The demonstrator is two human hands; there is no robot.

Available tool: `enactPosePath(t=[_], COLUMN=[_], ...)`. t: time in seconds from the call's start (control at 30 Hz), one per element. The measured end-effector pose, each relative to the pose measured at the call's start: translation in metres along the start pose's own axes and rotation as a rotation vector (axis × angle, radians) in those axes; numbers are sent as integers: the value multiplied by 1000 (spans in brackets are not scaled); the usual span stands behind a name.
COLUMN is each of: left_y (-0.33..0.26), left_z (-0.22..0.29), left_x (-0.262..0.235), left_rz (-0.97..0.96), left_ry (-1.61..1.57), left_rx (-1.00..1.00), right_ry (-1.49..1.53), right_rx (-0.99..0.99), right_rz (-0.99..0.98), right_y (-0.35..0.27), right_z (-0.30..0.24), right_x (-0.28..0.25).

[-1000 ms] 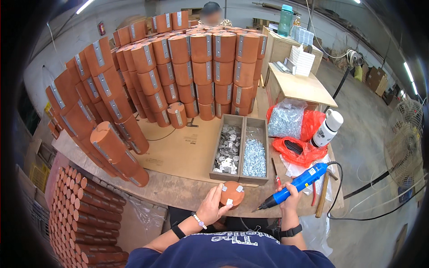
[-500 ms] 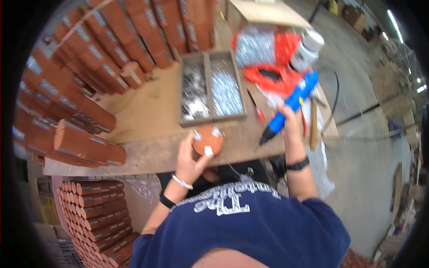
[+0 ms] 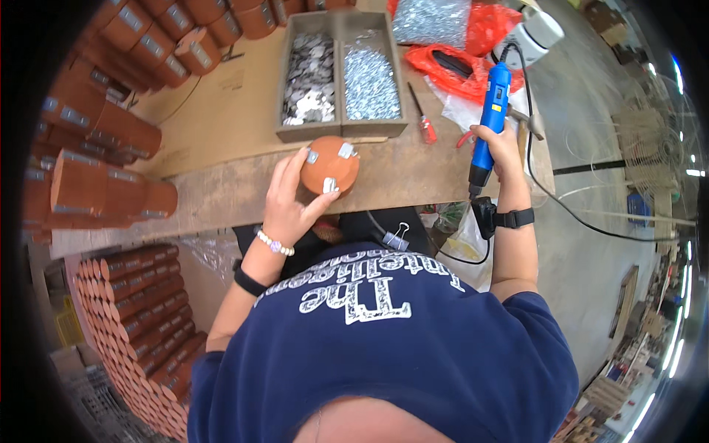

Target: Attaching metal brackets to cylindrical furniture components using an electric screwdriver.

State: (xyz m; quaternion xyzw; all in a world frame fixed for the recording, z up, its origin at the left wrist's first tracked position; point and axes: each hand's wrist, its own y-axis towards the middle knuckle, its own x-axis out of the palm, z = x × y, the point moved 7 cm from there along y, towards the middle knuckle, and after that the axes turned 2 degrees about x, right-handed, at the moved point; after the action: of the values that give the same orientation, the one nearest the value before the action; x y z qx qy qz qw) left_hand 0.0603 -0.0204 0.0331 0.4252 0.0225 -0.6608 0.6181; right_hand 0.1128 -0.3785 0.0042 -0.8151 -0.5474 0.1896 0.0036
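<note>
My left hand (image 3: pixel 289 193) is closed round the left and near edge of a round terracotta-coloured piece (image 3: pixel 325 168) at the table's front edge. Three small metal clips show on its upper face, and my thumb lies by the nearest one. Off to the right, my right hand (image 3: pixel 499 150) grips a blue electric screwdriver (image 3: pixel 490 122) round its body. Its black nose points down toward my own body, apart from the round piece. A black cord leaves its top end and loops to the right.
Beyond the round piece stands a two-part box (image 3: pixel 336 131) of flat metal pieces and screws. A red-handled screwdriver (image 3: pixel 427 131), a hammer (image 3: pixel 533 124), red plastic bags (image 3: pixel 484 80) and a white bottle (image 3: pixel 533 37) lie on the right. Terracotta cylinders (image 3: pixel 111 190) are stacked at left and below the table.
My right hand has swung the electric screwdriver to a more upright slant, farther from the round piece. My left hand keeps its hold on that piece. The whole view has shifted.
</note>
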Motion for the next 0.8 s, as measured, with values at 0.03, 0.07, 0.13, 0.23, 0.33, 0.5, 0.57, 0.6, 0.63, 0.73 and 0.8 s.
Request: enactPosePath(t=[0.03,0.07,0.13,0.23,0.33,0.5,0.57,0.6,0.63,0.73,0.8], left_y=[0,2,0,1,0,1,0,-1,-2,-2,-3], left_z=[3,4,3,1,0,4,5,5,4,4,4], left_x=[0,1,1,3,4,3,4,4,4,4,4], left_rz=[-1,-3,9,3,18,22,21,22,24,33,64], left_ry=[-6,-16,-9,-21,-35,-33,-38,-38,-37,-71,-94], left_rx=[15,39,24,30,43,60,57,51,45,23,9], right_ry=[-73,-79,-404,-565,-737,-1082,-1151,-1216,-1235,-1257,-1208], right_rx=[25,26,-87,-123,-127,-272,-241,-215,-227,-436,-564], right_rz=[-19,-39,38,52,23,118,141,166,188,163,119], right_y=[2,9,23,48,50,49,42,33,19,-16,-34], right_z=[3,4,4,10,2,-1,2,-1,-7,-10,-10], right_x=[4,8,9,18,32,46,50,56,61,86,101])
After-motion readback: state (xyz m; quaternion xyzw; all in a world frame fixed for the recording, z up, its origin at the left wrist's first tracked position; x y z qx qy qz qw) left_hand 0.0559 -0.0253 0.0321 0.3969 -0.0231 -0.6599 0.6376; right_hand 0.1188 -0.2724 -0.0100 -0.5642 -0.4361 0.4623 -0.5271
